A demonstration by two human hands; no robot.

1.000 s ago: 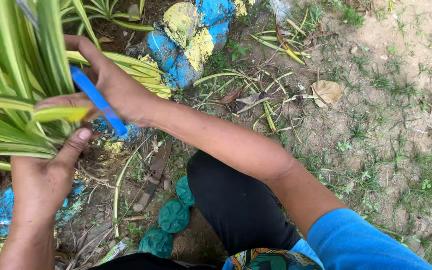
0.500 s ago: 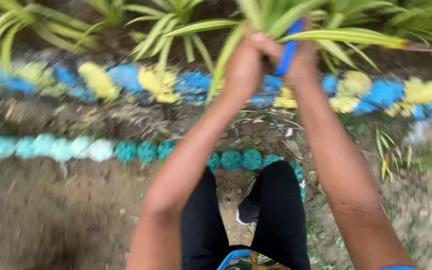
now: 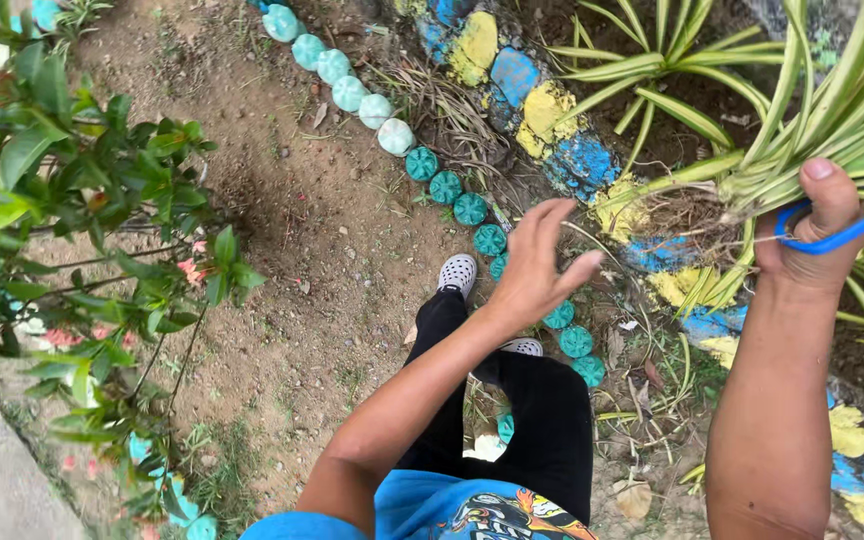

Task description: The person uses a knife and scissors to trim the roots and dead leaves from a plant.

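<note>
My right hand [image 3: 820, 232] grips blue-handled scissors [image 3: 840, 232] and holds them against the base of a striped green-and-yellow plant [image 3: 832, 120]. My left hand [image 3: 537, 265] hovers open above the ground, fingers spread, holding nothing, just left of the plant's dry brown root clump [image 3: 687, 215]. Below are my black trousers [image 3: 542, 410] and a white perforated shoe [image 3: 457, 272].
A border of blue and yellow painted stones [image 3: 552, 125] runs diagonally past the plant. A row of teal and pale green bottle bottoms [image 3: 447, 185] edges bare dirt [image 3: 322, 230]. A leafy bush with pink flowers [image 3: 82, 250] stands at the left.
The view swung left and down. My left hand let go of the leaves and came away open. My right hand stayed at the plant with the scissors.
</note>
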